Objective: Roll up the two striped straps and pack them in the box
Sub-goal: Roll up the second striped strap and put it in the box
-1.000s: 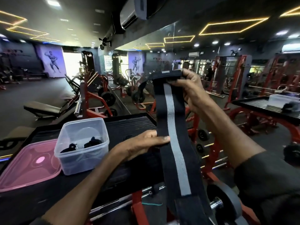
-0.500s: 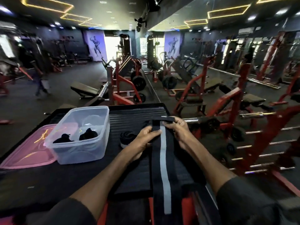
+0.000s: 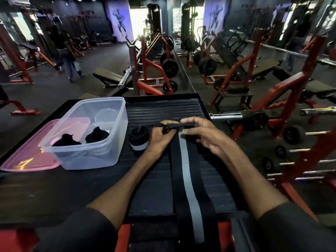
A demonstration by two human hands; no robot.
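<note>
Strap in work: black striped strap lies flat along the table, near end hanging off the front edge, grey stripe up. 1 s ago it was held up in the air; now it's down on the surface.
Far end: folded over into a first turn; 0.5 s ago it was still flat.
Left hand: pinched on the left side of the fold, fingers curled tight.
Right hand: thumb and forefinger nip the right side of the fold, other fingers loosely spread.
Rolled strap: already coiled, standing on the table just left of the left hand, beside the box. Same spot as 0.5 s ago.
Box: clear plastic, open, on the table to the left; two dark items inside, no strap in it.
Lid: pink, flat on the table, partly under the box's left side.
</note>
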